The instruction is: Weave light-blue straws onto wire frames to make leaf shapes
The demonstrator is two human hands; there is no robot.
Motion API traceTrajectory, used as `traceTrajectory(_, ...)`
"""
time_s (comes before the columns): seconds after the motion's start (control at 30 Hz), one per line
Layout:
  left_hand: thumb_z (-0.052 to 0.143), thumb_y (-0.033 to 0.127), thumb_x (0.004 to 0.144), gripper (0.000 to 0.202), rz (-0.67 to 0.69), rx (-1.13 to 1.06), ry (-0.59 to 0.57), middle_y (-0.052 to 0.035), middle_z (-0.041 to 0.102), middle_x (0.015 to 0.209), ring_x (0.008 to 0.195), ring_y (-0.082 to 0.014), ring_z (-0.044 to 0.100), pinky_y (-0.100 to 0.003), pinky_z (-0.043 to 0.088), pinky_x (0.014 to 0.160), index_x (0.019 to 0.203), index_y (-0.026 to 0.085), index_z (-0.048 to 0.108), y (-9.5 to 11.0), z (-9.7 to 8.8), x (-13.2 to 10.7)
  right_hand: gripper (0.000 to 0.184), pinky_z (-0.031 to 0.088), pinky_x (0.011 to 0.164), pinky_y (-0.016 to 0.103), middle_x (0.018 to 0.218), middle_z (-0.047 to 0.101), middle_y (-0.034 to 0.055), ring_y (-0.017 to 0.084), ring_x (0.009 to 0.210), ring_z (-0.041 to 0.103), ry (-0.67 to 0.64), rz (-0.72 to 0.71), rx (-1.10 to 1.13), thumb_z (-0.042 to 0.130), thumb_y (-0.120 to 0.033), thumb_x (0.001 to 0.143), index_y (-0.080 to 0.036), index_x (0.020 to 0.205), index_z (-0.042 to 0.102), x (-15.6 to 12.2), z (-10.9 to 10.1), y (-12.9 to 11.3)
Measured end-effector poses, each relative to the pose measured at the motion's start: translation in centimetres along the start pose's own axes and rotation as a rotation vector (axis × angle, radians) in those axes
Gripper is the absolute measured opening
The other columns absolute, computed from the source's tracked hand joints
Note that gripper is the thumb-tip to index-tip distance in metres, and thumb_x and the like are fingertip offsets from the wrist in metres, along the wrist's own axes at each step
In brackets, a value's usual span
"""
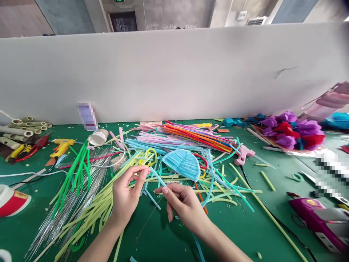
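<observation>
Between my two hands stretches a light blue pipe cleaner [157, 177]. My left hand [128, 191] pinches its upper left end between thumb and fingertips. Lower on the right, my right hand [184, 203] grips the same piece with thumb and forefinger. Just beyond my hands lies a blue leaf-shaped piece [182, 164] made of pipe cleaner rows with a centre line. Short blue cut pieces [152, 199] rest on the table below the held strip. A thin wire [148, 222] runs down near my right hand.
Yellow-green pipe cleaners [94, 207] and metal wires [68, 193] spread at left, near a yellow glue gun [62, 147]. Colourful pipe cleaners [199, 134] pile at the back. A pink glue gun [243, 154], purple and red flowers [291, 131], and a magenta device [313, 218] are at right.
</observation>
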State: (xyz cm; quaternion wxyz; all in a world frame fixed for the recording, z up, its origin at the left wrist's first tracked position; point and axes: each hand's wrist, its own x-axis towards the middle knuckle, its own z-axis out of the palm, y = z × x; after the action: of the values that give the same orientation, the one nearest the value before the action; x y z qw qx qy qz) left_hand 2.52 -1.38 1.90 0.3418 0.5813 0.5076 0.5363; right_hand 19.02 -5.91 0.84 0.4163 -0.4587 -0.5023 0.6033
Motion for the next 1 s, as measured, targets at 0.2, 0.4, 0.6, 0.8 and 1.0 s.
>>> traceTrajectory(0.2,0.07,0.035,0.08,0.013,0.022,0.054,0.018,-0.0061,0.074,0.086,0.074,-0.0223,0.068,-0.029,0.054,0.069,0.085,0.024,0.073,-0.2,0.2,0.0,0.05,0.034,0.052,0.022,0.045,0.055,-0.0041,0.008,0.041,0.047,-0.009,-0.021,-0.035,0.049,-0.056,0.095,-0.013,0.107,0.072,-0.1,0.2,0.4)
traceTrajectory(0.4,0.066,0.031,0.085,0.011,0.033,0.121,-0.062,-0.0051,0.073,0.09,0.075,-0.0207,0.068,-0.027,0.053,0.07,0.091,0.024,0.07,-1.2,-0.1,0.0,0.05,0.033,0.051,0.022,0.046,0.055,-0.0034,0.009,0.043,0.047,-0.019,-0.032,-0.08,0.048,-0.056,0.095,-0.013,0.107,0.072,-0.1,0.1,0.9)
traceTrajectory(0.6,0.07,0.028,0.081,0.008,0.051,0.151,-0.12,-0.0049,0.073,0.09,0.078,-0.0211,0.067,-0.027,0.05,0.074,0.087,0.025,0.072,-1.7,-1.0,0.0,0.053,0.031,0.05,0.022,0.045,0.055,-0.003,0.009,0.043,0.044,-0.028,0.004,-0.117,0.047,-0.059,0.095,-0.014,0.105,0.073,-0.2,0.3,0.9)
traceTrajectory(0.8,0.065,0.032,0.085,0.01,-0.047,0.153,-0.216,-0.0061,0.071,0.089,0.081,-0.0226,0.067,-0.027,0.05,0.071,0.09,0.025,0.07,-2.7,-2.0,-0.6,0.057,0.033,0.052,0.023,0.044,0.056,-0.0028,0.01,0.043,0.042,-0.037,-0.001,-0.16,0.044,-0.061,0.095,-0.014,0.108,0.073,-0.4,0.4,1.2)
traceTrajectory(1.0,0.06,0.042,0.089,0.021,-0.229,0.034,-0.374,-0.0041,0.067,0.076,0.062,-0.0172,0.059,-0.025,0.047,0.059,0.089,0.022,0.067,-2.4,-2.6,-0.1,0.056,0.034,0.055,0.024,0.045,0.059,-0.0018,0.01,0.046,0.04,-0.067,0.006,-0.216,0.043,-0.061,0.095,-0.015,0.101,0.075,-0.1,-0.6,1.2)
